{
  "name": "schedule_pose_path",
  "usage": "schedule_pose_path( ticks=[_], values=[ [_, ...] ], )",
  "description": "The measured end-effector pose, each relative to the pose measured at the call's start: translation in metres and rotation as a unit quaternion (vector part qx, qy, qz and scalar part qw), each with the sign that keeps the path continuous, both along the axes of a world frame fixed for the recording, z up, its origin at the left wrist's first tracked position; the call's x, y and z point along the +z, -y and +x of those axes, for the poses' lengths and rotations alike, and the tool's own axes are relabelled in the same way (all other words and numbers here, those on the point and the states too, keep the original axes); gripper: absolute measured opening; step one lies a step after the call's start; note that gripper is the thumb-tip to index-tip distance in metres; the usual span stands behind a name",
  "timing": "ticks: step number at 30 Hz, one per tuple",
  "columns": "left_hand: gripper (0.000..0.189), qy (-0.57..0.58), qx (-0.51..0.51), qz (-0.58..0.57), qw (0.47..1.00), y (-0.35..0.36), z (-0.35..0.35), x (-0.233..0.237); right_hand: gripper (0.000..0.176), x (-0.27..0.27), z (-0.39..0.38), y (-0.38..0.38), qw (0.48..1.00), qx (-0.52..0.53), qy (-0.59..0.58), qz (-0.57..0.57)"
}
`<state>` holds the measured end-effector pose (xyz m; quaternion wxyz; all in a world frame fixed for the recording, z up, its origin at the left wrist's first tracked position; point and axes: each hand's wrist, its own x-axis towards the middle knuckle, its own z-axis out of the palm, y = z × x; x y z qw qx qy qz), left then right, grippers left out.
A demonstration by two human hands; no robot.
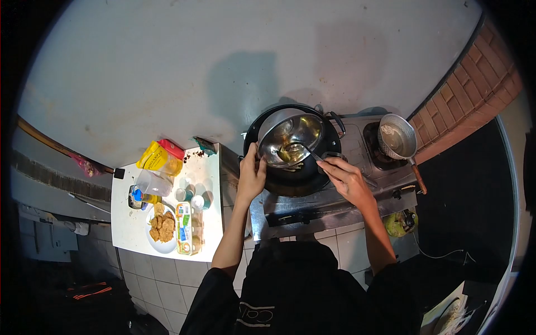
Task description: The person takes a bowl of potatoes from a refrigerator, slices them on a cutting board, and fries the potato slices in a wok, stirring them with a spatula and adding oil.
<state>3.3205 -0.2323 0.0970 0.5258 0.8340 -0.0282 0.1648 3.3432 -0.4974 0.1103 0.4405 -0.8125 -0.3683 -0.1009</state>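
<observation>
A shiny steel bowl (290,131) is held tilted over a black wok (301,178) on the stove. My left hand (251,173) grips the bowl's near rim. Gripped in my right hand (346,178) is a spoon (296,149) whose head reaches into the bowl, where some yellowish liquid lies. Both arms wear black sleeves pushed up past the elbows.
A small steel pot with a wooden handle (397,138) sits on the right burner. The white counter (125,234) at left holds a yellow oil bottle (159,159), a clear jug (152,183), a plate of fried pieces (162,226), an egg carton (188,229) and small cups. A brick wall (474,95) stands at right.
</observation>
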Motion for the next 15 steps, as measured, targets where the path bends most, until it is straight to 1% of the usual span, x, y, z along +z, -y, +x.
schedule_pose_path(
  ticks=[3,8,10,13,15],
  values=[
    [0.026,-0.005,0.009,-0.001,1.0,-0.0028,-0.0006,-0.0019,0.041,0.0032,0.001,-0.0013,0.999,-0.011,0.032,0.01],
    [0.03,-0.016,0.014,0.003,1.0,-0.0051,-0.0016,0.0004,0.041,0.0095,0.0008,0.0013,0.999,-0.038,0.029,0.023],
    [0.031,0.03,0.014,0.025,0.999,-0.006,0.0004,-0.0016,0.041,0.0094,0.0009,0.0019,0.998,-0.043,0.033,0.032],
    [0.032,0.002,0.01,-0.004,1.0,-0.0042,-0.0005,0.003,0.042,0.0098,-0.0006,0.0027,0.998,-0.045,0.034,0.028],
    [0.032,0.005,0.012,0.005,1.0,-0.0047,-0.0004,0.0017,0.042,0.0092,-0.0015,0.0032,0.998,-0.042,0.035,0.011]
  ],
)
